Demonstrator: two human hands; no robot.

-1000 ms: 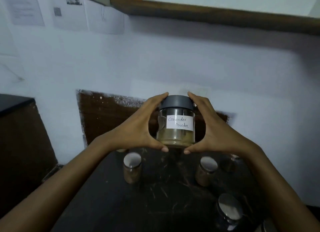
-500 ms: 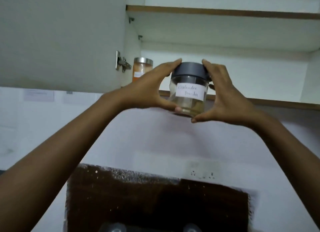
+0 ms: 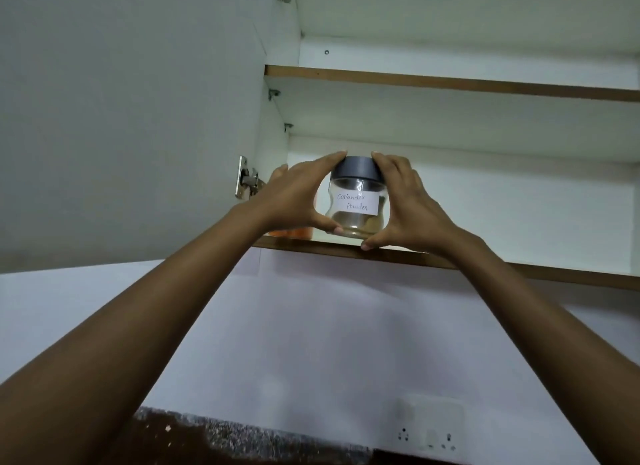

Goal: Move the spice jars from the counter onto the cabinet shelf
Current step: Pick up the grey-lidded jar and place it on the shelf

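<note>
Both hands reach up into an open wall cabinet and hold one jar (image 3: 356, 201) between them at about 12 o'clock from the arms. The left hand (image 3: 294, 201) clasps the jar's left flank, its forefinger curved up over the lid (image 3: 356, 168) and its thumb tucked under the base; the right hand (image 3: 405, 208) mirrors it, forefinger on the lid's right edge, thumb beneath. The jar is clear glass, squat and round, pinched slightly at the waist, with a smooth dark grey lid shaped like a low drum. A white paper label (image 3: 355, 202) with handwriting reading "Coriander Powder" sits across the front. A shallow layer of tan powder lies in the bottom.

The jar stands upright at the front lip of the lower shelf (image 3: 519, 268), a white board with a brown wood-toned edge band; whether the base rests on the board cannot be told. At 9 o'clock of the jar, mostly behind the left hand, an orange jar (image 3: 291, 232) sits on the same shelf. An upper shelf (image 3: 450, 83) of the same make runs at 12 o'clock. The flat matte door (image 3: 131, 118) stands open at 10 o'clock, a shiny metal hinge (image 3: 246, 182) on its edge. At 6 o'clock, a white socket (image 3: 429, 437) sits low on the pale wall.
</note>
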